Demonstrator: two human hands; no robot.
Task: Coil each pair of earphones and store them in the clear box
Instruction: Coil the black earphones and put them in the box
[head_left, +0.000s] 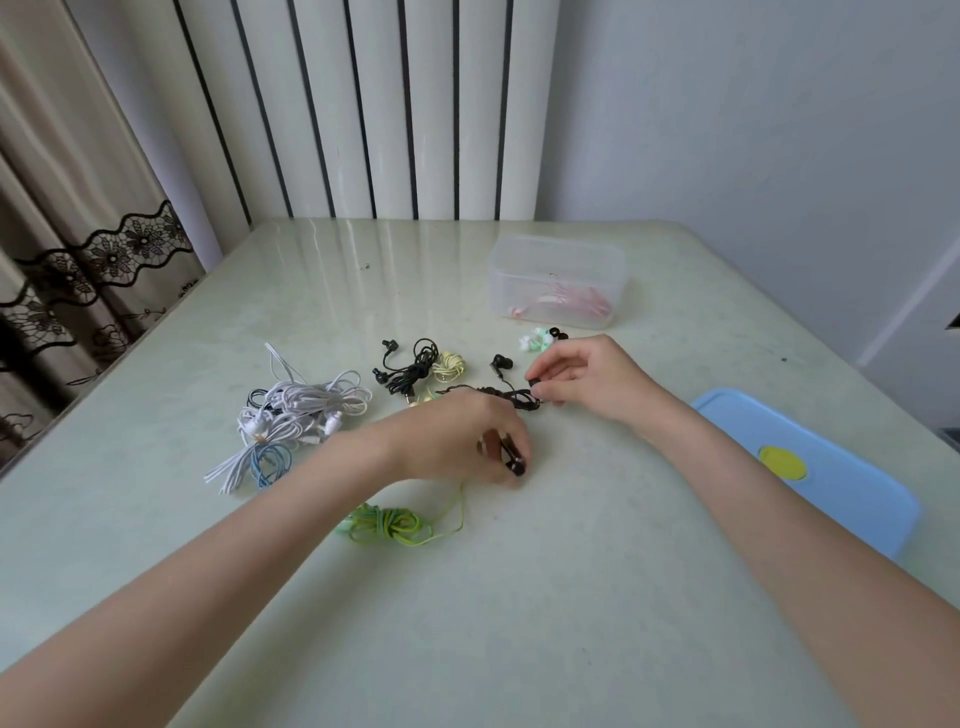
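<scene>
Honestly, no readable text anywhere here: no words, brand names, numbers or signs on anything. The closest thing to a mark is the plain yellow oval (783, 462) on the blue lid (852, 499), off to the right of the right hand's (587, 379) pinch on the black cable (511, 397), and it's blank. The clear box (556, 280), beyond that same grip, has no label that I can make out. If the earbuds have any print, it's too small to tell.

One clear plastic box (556, 280) at one o'clock; one flat blue plastic lid (810, 467) at three o'clock; two bare hands (457, 441).
</scene>
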